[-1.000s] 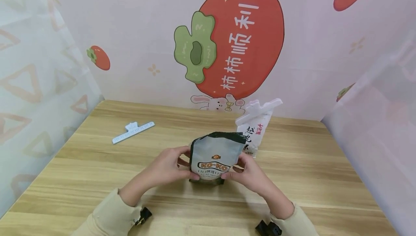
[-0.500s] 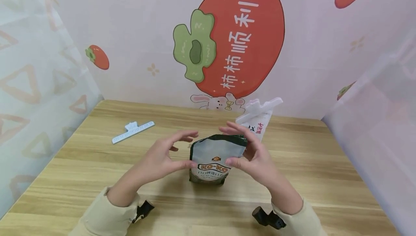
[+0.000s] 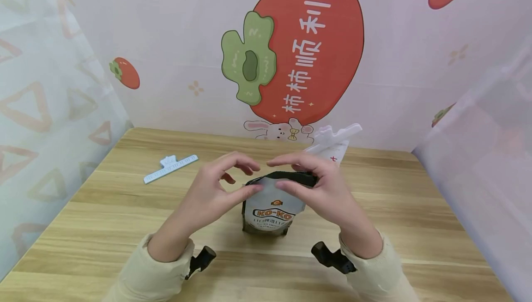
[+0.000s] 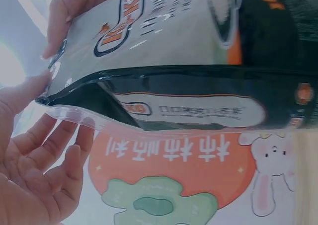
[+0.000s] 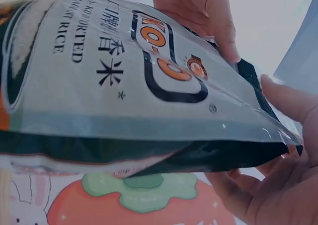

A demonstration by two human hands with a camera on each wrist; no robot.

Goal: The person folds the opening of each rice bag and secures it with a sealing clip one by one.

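A grey and dark green bag of KO-KO rice (image 3: 270, 221) stands upright at mid-table, its dark top edge slanting. My left hand (image 3: 209, 196) is at its upper left, thumb in front of the top edge and fingers loosely bent beyond it. Opposite, my right hand (image 3: 324, 191) arches over the upper right corner, its thumb across the front. In the left wrist view the rice bag's side fold (image 4: 198, 103) faces the camera, with the left fingers spread behind the top. The right wrist view shows the right thumb (image 5: 288, 98) and fingers apart around the top corner.
A light blue sealing clip (image 3: 171, 168) lies on the wooden table (image 3: 104, 219) at the back left. Behind my right hand stands a white bag (image 3: 338, 149) with a pale clip (image 3: 332, 138) across its top. A printed cloth backdrop (image 3: 178, 39) borders the table.
Both hands have let go of the rice bag's lower sides and risen to its top, coming closer together. The bag stays in place, and the white bag behind is now more covered.
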